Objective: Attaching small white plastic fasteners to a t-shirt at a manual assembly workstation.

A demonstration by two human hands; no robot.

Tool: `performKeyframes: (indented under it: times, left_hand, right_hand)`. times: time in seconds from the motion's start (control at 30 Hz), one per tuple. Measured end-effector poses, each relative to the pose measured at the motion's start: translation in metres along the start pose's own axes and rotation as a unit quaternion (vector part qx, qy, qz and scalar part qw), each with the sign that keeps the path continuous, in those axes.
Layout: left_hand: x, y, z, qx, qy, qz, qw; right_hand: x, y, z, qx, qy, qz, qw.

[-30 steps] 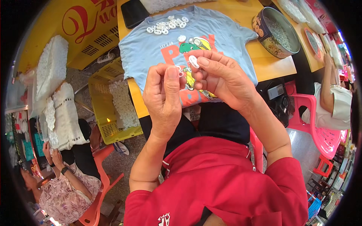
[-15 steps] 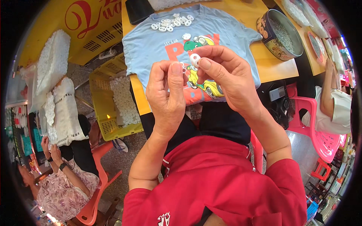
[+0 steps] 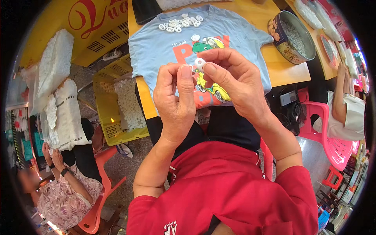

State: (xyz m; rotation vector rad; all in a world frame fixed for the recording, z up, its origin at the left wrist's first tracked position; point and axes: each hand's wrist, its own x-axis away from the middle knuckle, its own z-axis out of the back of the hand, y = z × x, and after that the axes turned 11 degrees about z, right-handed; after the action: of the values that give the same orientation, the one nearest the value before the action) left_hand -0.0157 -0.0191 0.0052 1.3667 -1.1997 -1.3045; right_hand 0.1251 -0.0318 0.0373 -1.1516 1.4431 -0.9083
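Over a light blue T-shirt (image 3: 156, 51) with a cartoon dinosaur print, my two hands meet in front of me. Thumb and fingers of my right hand (image 3: 239, 78) pinch a small white plastic piece (image 3: 199, 62) with a round hole in it. My left hand (image 3: 175, 94) is closed in a pinch close beside that piece. A bit of white shows at its fingertips, too small to name. Higher on the shirt lies a cluster of small white two-holed plastic pieces (image 3: 178, 29). One single white piece (image 3: 195, 37) lies apart, nearer my hands.
A round tin (image 3: 274, 34) of small shiny metallic bits stands right on the yellow table (image 3: 288, 74). A black tray (image 3: 145, 11) lies at the far left. Beside the table is a yellow crate (image 3: 105, 113) of white pieces. Co-workers sit left and right.
The white piece in my right hand has turned, so its hole now faces more toward me. It sits slightly lower and further left, nearer my left fingertips.
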Motion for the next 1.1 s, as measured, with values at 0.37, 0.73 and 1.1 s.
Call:
performKeyframes:
  times: [0.37,0.73,1.1]
  left_hand:
    - [0.001,-0.002,-0.002,0.055,0.025,-0.012,0.998]
    - [0.002,-0.001,-0.001,0.044,0.043,-0.023,0.998]
    - [0.001,0.000,0.001,0.038,0.037,-0.008,0.999]
  right_hand:
    - [-0.001,0.004,-0.012,-0.002,0.004,0.033,0.999]
    - [0.002,0.007,-0.016,-0.034,-0.013,0.028,0.999]
    - [-0.004,0.010,-0.012,0.020,0.012,0.070,0.997]
